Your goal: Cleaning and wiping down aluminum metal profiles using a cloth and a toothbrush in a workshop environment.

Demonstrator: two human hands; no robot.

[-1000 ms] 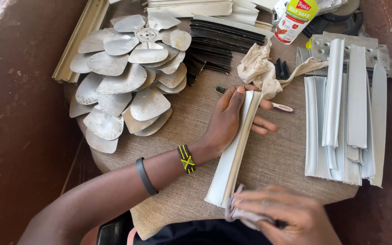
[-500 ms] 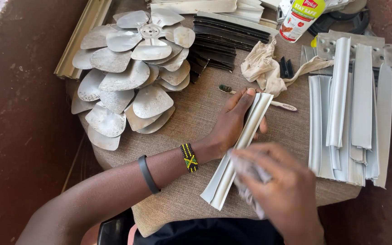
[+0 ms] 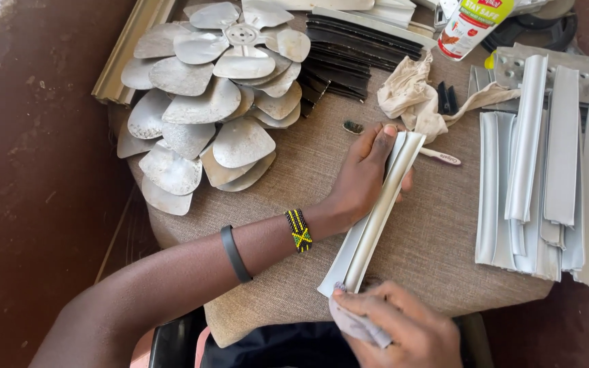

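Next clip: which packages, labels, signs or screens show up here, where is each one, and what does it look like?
Bottle: top edge right of centre, lying tilted; cylindrical, white, with a label in green, red and orange.
Pen-like stick: on the cloth-covered table just right of the left hand; slim, white, with small dark printing.
No signs or screens in view.

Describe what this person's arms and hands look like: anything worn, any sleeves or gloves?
Both hands are bare, with no gloves. The left hand has a beaded wristband in black, yellow and green at the wrist, and a plain black band further up the forearm. No sleeve shows. The right hand shows no jewellery.
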